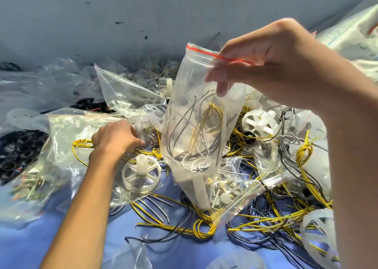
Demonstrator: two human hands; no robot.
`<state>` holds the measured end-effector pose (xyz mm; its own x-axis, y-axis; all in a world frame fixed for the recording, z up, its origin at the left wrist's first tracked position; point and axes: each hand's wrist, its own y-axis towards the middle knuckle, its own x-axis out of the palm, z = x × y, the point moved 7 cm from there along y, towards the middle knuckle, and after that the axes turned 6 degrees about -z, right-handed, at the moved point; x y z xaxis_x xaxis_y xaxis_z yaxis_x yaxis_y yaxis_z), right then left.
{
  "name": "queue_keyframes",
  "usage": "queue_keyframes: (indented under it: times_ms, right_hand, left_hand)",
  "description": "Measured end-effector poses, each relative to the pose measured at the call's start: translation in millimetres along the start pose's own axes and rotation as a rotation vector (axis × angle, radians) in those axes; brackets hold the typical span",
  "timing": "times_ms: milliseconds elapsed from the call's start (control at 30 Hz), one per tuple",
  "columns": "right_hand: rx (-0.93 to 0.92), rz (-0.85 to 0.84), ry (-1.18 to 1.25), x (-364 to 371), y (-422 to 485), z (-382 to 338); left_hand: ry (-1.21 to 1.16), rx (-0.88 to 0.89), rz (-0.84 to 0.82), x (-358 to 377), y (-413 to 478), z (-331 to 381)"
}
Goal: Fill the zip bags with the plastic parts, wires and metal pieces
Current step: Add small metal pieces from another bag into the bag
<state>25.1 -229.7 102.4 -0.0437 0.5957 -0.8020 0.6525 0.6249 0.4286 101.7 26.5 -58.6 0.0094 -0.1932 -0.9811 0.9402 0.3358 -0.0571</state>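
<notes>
My right hand (263, 60) holds a clear zip bag (196, 125) upright by its red-striped mouth, fingers pinching the rim. Inside the bag are yellow, black and white wires and a white plastic piece at the bottom. My left hand (116, 138) reaches down into the pile at the left, its fingers curled round a white plastic part (139, 125). A white spoked plastic wheel (141, 172) lies just below that hand, inside another clear bag. Loose yellow wires (202, 230) and black wires (173, 234) are spread over the blue table.
More filled and empty clear bags (122, 93) crowd the back and left. Black rings (18, 148) sit in a bag at far left. White wheels (259, 123) and tangled wires cover the right side. A grey wall (122, 13) stands behind. Bare blue tabletop (30, 244) shows at the near left.
</notes>
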Motion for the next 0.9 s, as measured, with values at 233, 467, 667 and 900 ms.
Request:
queue_keyframes:
  times_ms: [233,467,667,900]
  right_hand:
    - [0.015,-0.035,0.0,3,-1,-1]
    - [0.039,-0.052,0.001,6,-1,-2]
    - [0.006,-0.094,-0.009,11,0,-13]
    - [-0.033,-0.106,-0.049,11,-1,-24]
  left_hand:
    - [0.015,0.012,0.015,-1,0,-3]
    - [-0.117,0.153,0.082,-55,-20,13]
    - [-0.871,0.758,0.38,-156,-95,57]
    - [-0.754,1.074,0.301,-147,-150,101]
